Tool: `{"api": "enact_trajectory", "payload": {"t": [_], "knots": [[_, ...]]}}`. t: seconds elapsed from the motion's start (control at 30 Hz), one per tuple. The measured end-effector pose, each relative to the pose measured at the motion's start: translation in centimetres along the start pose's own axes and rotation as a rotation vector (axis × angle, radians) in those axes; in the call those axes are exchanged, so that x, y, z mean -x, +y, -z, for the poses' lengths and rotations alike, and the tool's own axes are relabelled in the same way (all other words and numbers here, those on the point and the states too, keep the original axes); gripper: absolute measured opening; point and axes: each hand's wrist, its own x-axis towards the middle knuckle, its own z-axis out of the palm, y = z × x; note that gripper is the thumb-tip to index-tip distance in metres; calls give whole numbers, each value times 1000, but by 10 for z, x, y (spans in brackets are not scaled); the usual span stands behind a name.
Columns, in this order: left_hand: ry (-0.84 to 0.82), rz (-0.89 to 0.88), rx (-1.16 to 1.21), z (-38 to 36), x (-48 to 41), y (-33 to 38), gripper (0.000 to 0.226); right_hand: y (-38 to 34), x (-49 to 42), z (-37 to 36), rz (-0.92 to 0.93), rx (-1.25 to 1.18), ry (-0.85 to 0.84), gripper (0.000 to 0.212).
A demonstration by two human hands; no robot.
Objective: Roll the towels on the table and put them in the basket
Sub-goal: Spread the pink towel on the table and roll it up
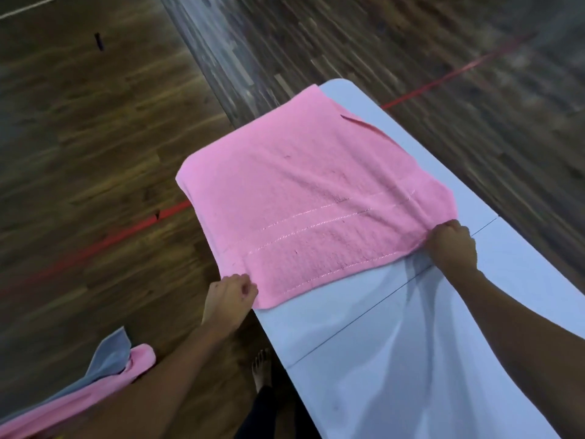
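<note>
**Pink towel held at both near corners**

A folded pink terry towel [310, 198] with stitched border lines lies flat on the smooth white folding table [395, 359], its left side hanging over the edge. The left hand [229, 299] pinches the near left corner and the right hand [452, 245] grips the near right one, bunching the cloth. Soft pink and grey cloths [126, 369] show lower left, above the wood-plank floor [79, 137].
</note>
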Motion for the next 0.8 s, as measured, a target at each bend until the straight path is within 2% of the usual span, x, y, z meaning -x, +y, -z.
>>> {"api": "enact_trajectory", "payload": {"t": [0.1,0.17,0.27,0.33,0.43,0.53,0.63,0.8], "knots": [[63,-12,-184,-13,-6,10,36,-22,-8,4,-44,64,163,49],[87,-31,-266,-20,-12,14,48,-39,-17,2,41,50,220,49],[167,-62,-250,-29,-29,19,46,-68,-35,-8,262,-40,155,44],[222,-62,-187,-36,-43,21,41,-82,-45,-22,364,-20,80,53],[264,-5,-97,-50,-58,25,44,-84,-57,-45,328,24,-42,72],[281,106,15,-68,-62,37,63,-77,-58,-56,332,57,-15,79],[269,170,-73,-84,-60,43,78,-73,-57,-60,350,67,22,81],[222,227,-162,-92,-51,49,83,-67,-55,-63,397,53,51,82]]}}
